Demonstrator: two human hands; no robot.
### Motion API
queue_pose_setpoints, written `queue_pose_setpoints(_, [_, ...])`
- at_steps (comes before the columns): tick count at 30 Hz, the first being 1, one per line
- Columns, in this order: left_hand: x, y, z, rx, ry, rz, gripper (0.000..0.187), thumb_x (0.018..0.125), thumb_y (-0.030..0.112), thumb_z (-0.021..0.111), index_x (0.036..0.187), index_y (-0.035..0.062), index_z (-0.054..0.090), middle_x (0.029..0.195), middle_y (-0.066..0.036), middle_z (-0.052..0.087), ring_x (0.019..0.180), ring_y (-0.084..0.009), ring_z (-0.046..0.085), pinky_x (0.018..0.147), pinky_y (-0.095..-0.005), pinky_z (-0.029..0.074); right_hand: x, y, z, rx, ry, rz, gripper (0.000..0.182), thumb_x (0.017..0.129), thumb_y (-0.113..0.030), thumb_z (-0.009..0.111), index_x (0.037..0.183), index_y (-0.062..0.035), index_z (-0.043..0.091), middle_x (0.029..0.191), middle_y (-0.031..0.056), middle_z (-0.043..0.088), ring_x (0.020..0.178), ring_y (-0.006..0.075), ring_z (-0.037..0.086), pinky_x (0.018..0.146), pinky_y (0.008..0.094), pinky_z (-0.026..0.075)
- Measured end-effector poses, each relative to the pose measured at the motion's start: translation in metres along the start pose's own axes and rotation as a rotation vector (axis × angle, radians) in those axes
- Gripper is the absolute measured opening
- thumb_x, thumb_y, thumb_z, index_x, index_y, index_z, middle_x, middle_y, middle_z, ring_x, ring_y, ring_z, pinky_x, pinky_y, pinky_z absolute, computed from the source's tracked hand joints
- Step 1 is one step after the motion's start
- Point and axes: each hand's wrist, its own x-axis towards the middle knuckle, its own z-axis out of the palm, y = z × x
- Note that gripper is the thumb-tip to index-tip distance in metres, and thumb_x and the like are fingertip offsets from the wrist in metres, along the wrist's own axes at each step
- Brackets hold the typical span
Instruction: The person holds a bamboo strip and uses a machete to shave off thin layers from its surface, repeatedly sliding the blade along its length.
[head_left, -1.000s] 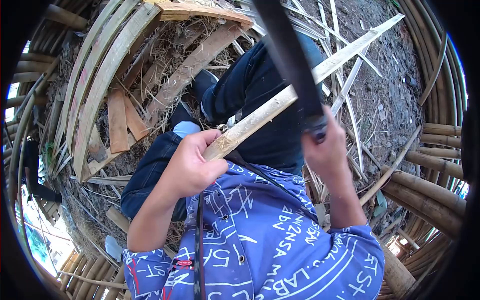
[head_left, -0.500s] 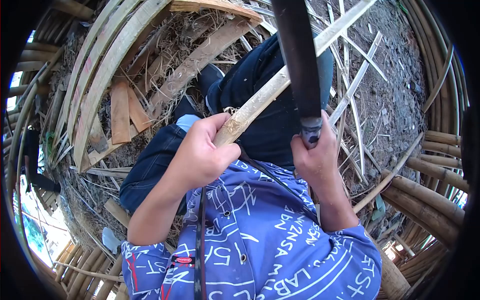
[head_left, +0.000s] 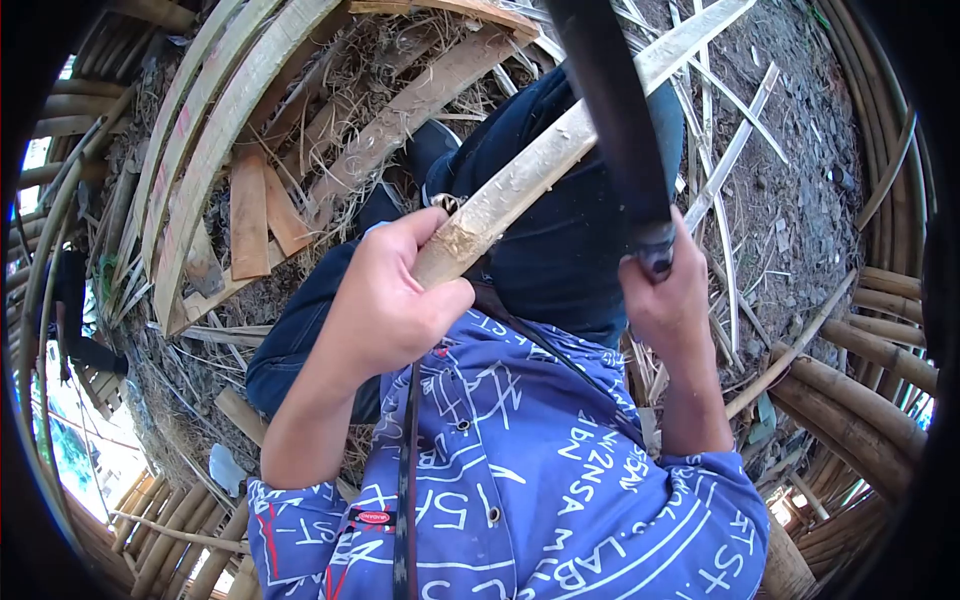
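My left hand (head_left: pixel 385 295) is closed around the near end of a pale split bamboo strip (head_left: pixel 535 160), which slants up and away to the right over my legs. Small raised shavings show along its face. In my right hand (head_left: pixel 675 300) is the dark handle of a machete (head_left: pixel 615 120); the fingers wrap round it and the thumb lies along the top. The long dark blade points away from me and crosses over the strip in this view, hiding part of it.
Curved pale strips (head_left: pixel 215 140) lie at the left, beside short brown wood pieces (head_left: pixel 250 215) and curly shavings. Thin slivers (head_left: pixel 735 145) are strewn on the dirt ground (head_left: pixel 790 210) to the right. Bamboo pole fencing (head_left: pixel 850 410) stands close on both sides.
My right hand and the machete have shifted a little right and nearer to me. The strip has turned to show more of its broad face.
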Motion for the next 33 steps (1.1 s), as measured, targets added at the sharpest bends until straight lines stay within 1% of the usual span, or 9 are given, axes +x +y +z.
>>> queue_pose_setpoints(4, [0.005, -0.001, 0.003, -0.002, 0.037, 0.053, 0.034, 0.067, -0.004, 0.051, 0.1, -0.0074, 0.057, 0.081, 0.005, 0.052, 0.071, -0.0013, 0.043, 0.061, -0.0168, 0.034, -0.014, 0.008, 0.019, 0.109, 0.001, -0.086, 0.031, 0.072, -0.002, 0.055, 0.099, 0.0116, 0.049, 0.059, 0.0161, 0.054, 0.053, 0.0244, 0.059, 0.054, 0.0355, 0.044])
queue_pose_setpoints(10, [0.003, 0.0, 0.001, 0.012, 0.018, 0.041, 0.034, 0.068, -0.003, 0.051, 0.101, -0.0072, 0.057, 0.081, 0.004, 0.053, 0.073, -0.0013, 0.044, 0.062, -0.0173, 0.035, -0.003, 0.003, 0.008, 0.038, -0.056, 0.089, 0.027, 0.071, 0.0, 0.055, 0.097, 0.0052, 0.052, 0.061, 0.0122, 0.055, 0.053, 0.0187, 0.055, 0.054, 0.0292, 0.044])
queue_pose_setpoints(11, [0.008, -0.006, 0.009, -0.03, 0.125, 0.168, 0.023, 0.068, 0.003, 0.057, 0.089, -0.006, 0.058, 0.063, 0.0, 0.049, 0.059, -0.0038, 0.044, 0.051, -0.0231, 0.036, -0.009, 0.003, 0.014, 0.103, -0.1, 0.04, 0.025, 0.071, 0.0, 0.054, 0.096, 0.0043, 0.052, 0.061, 0.012, 0.056, 0.053, 0.0181, 0.056, 0.054, 0.0294, 0.044])
queue_pose_setpoints(14, [0.009, -0.009, -0.001, 0.056, 0.029, 0.092, 0.032, 0.068, -0.003, 0.051, 0.098, -0.007, 0.058, 0.08, 0.004, 0.053, 0.072, -0.0016, 0.044, 0.062, -0.0178, 0.035, -0.016, -0.007, 0.023, 0.13, -0.177, -0.106, 0.02, 0.072, 0.002, 0.053, 0.092, 0.002, 0.052, 0.061, 0.0125, 0.057, 0.054, 0.0161, 0.056, 0.053, 0.0296, 0.044])
queue_pose_setpoints(20, [-0.001, -0.009, -0.003, 0.053, 0.048, 0.068, 0.032, 0.067, -0.003, 0.052, 0.099, -0.0059, 0.059, 0.079, 0.004, 0.054, 0.071, -0.0014, 0.044, 0.061, -0.0181, 0.035, 0.004, 0.006, 0.017, 0.037, 0.036, -0.082, 0.024, 0.073, 0.001, 0.052, 0.097, 0.0027, 0.05, 0.064, 0.0119, 0.057, 0.055, 0.018, 0.057, 0.051, 0.0326, 0.042])
queue_pose_setpoints(22, [0.001, -0.006, -0.003, -0.022, 0.046, 0.035, 0.032, 0.068, -0.002, 0.052, 0.099, -0.0063, 0.058, 0.079, 0.004, 0.054, 0.072, -0.0017, 0.044, 0.062, -0.018, 0.036, -0.011, -0.003, 0.025, 0.136, -0.101, -0.007, 0.025, 0.073, 0.001, 0.053, 0.097, 0.0022, 0.051, 0.065, 0.0125, 0.058, 0.06, 0.0203, 0.061, 0.055, 0.0336, 0.044])
queue_pose_setpoints(23, [0.002, -0.011, -0.006, 0.038, 0.055, 0.047, 0.032, 0.068, -0.002, 0.052, 0.099, -0.0061, 0.058, 0.079, 0.004, 0.053, 0.072, -0.002, 0.044, 0.062, -0.0182, 0.036, -0.013, -0.001, 0.028, 0.069, -0.097, -0.184, 0.028, 0.073, 0.001, 0.054, 0.1, 0.0032, 0.05, 0.067, 0.0135, 0.06, 0.06, 0.0207, 0.063, 0.055, 0.0327, 0.045])
queue_pose_setpoints(26, [-0.004, -0.011, -0.006, 0.011, 0.049, 0.041, 0.032, 0.068, -0.002, 0.052, 0.099, -0.0067, 0.058, 0.08, 0.004, 0.054, 0.073, -0.0024, 0.045, 0.063, -0.0181, 0.037, 0.004, -0.004, 0.013, 0.014, -0.075, 0.019, 0.032, 0.073, 0.0, 0.055, 0.104, 0.0051, 0.05, 0.069, 0.0146, 0.061, 0.059, 0.0207, 0.063, 0.055, 0.0319, 0.046])
queue_pose_setpoints(33, [0.0, -0.015, -0.004, 0.002, 0.071, 0.046, 0.033, 0.068, -0.002, 0.052, 0.1, -0.0088, 0.057, 0.082, 0.003, 0.055, 0.075, -0.0025, 0.047, 0.066, -0.0177, 0.038, -0.005, -0.002, 0.025, 0.101, -0.089, -0.061, 0.03, 0.073, 0.0, 0.054, 0.103, 0.0054, 0.051, 0.066, 0.0125, 0.058, 0.058, 0.0169, 0.058, 0.055, 0.0294, 0.045])
